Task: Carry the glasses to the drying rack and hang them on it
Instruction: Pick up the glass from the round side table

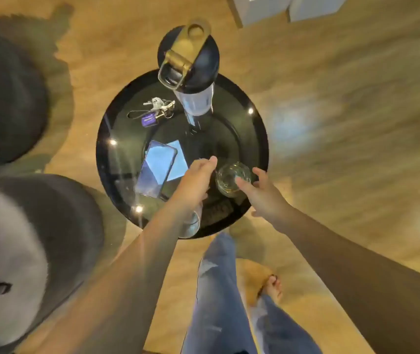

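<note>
A home living room: wood floor [331, 123], side table [117, 175], keys [156, 108].

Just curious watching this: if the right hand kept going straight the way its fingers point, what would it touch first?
Most likely the clear glass standing on the round black table; the right hand is almost at its rim already.

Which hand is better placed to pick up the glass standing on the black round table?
Right. The right hand is open with fingertips at the rim of the glass. The left hand reaches beside it, apparently over a second glass.
</note>
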A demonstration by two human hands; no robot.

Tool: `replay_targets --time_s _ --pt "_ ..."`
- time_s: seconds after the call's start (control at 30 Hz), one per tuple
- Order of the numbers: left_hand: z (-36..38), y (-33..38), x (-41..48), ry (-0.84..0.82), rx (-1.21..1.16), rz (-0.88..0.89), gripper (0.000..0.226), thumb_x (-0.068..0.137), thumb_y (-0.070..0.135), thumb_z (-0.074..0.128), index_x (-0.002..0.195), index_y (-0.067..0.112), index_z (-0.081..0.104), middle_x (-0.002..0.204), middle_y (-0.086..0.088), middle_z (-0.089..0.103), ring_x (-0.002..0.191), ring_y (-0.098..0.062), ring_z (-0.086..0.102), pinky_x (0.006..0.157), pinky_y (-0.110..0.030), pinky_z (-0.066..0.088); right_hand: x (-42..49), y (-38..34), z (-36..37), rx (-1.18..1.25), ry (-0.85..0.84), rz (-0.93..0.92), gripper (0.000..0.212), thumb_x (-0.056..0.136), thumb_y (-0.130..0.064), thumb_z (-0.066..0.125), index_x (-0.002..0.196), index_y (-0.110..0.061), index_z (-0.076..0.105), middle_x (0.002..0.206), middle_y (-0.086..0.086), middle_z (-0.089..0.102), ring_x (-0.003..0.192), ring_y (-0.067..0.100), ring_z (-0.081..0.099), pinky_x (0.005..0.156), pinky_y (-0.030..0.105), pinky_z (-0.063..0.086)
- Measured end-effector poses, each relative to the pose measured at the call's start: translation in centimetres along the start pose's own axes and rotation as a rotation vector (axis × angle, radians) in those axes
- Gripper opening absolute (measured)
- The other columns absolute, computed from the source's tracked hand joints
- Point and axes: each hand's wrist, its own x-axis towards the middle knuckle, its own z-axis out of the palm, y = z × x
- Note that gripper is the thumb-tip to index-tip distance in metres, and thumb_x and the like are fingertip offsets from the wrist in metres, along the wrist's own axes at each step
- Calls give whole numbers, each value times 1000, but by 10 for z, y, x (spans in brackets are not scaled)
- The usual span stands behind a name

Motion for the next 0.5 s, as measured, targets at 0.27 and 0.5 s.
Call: replay_targets --time_s 0.27,0.5 --pt "23 -2 60 -212 -169 -241 67 95 65 28 145 22 39 150 -5 45 131 -30 49 108 -50 42 62 -7 9 462 -67 361 59 92 -68 38 134 -27 49 133 5 58 115 30 58 91 49 53" --pt "35 23 18 -342 -217 -196 73 96 65 26 145 13 39 140 -11 56 127 -29 54 109 -51 41 8 -27 -25 596 -107 247 56 98 -61 31 130 -21 51 110 3 67 98 24 66 77 40 58"
